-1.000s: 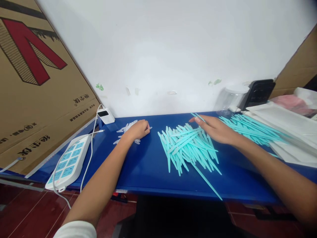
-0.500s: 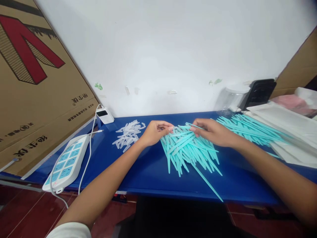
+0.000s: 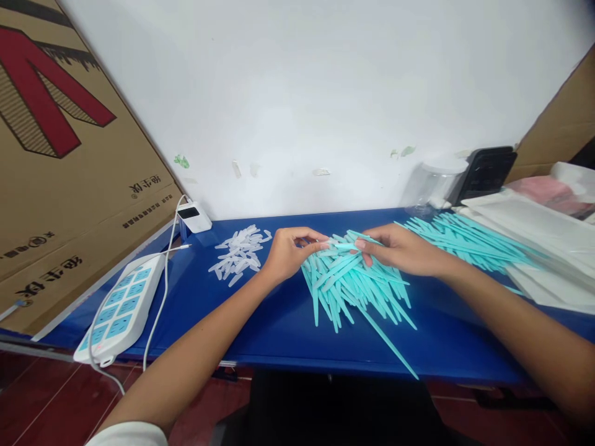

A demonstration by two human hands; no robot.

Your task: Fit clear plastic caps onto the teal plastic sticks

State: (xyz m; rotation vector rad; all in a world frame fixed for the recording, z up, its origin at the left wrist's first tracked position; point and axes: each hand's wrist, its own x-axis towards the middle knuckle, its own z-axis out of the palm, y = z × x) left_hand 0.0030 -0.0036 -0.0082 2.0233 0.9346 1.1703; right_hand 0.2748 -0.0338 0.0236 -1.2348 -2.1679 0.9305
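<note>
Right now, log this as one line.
left hand: pinched, contents unclear | right hand: holding teal stick | both: at central teal pile

Heaped at centre of frame: turquoise sticks (image 3: 346, 285), slim, tapering, crossed at many angles. One stick (image 3: 390, 341) jutting toward lower right. Right of centre: second turquoise heap (image 3: 469, 238), more nearly parallel. Left of centre: translucent whitish pieces (image 3: 239, 251), short, narrow, loosely piled. Over central heap: turquoise stick (image 3: 344, 246) pinched in right hand (image 3: 360, 244), near level; whitish piece, mostly covered, at left hand (image 3: 328, 242).
</note>
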